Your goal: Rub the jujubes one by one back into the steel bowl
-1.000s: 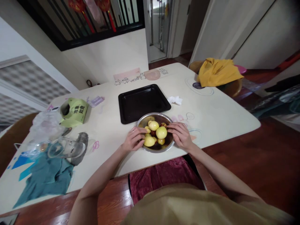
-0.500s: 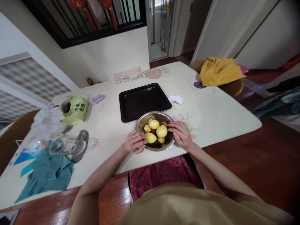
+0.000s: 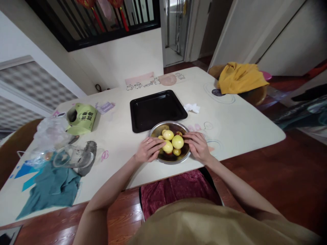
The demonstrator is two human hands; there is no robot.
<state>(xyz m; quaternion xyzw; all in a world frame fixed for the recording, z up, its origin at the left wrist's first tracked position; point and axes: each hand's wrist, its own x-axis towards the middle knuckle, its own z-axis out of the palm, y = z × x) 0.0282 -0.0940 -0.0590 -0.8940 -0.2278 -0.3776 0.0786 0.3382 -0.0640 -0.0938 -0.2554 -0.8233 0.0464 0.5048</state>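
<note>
A round metal bowl (image 3: 170,162) stands at the table's near edge with several smooth, rounded yellow fruits in it, plus some smaller brownish ones. My left hand (image 3: 150,149) reaches over the bowl's left rim, its fingers bent against a yellow fruit (image 3: 168,146) at the front of the pile. On the opposite side, my right hand (image 3: 198,145) closes around the right rim, thumb outside and fingertips inside beside the fruits. The fingertips' exact contact there is hard to see. Just behind the bowl lies a black baking tray (image 3: 155,110).
A crumpled white tissue (image 3: 192,108) lies right of the tray. On the left are a green carton (image 3: 85,117), a plastic bag (image 3: 49,134), a clear container (image 3: 73,157) and a teal cloth (image 3: 52,187). Yellow fabric (image 3: 237,78) drapes over a chair at far right.
My left hand has moved slightly up and right, and the yellow fruit at its fingertips has shifted toward the pile's middle. My right hand stays at the rim.
</note>
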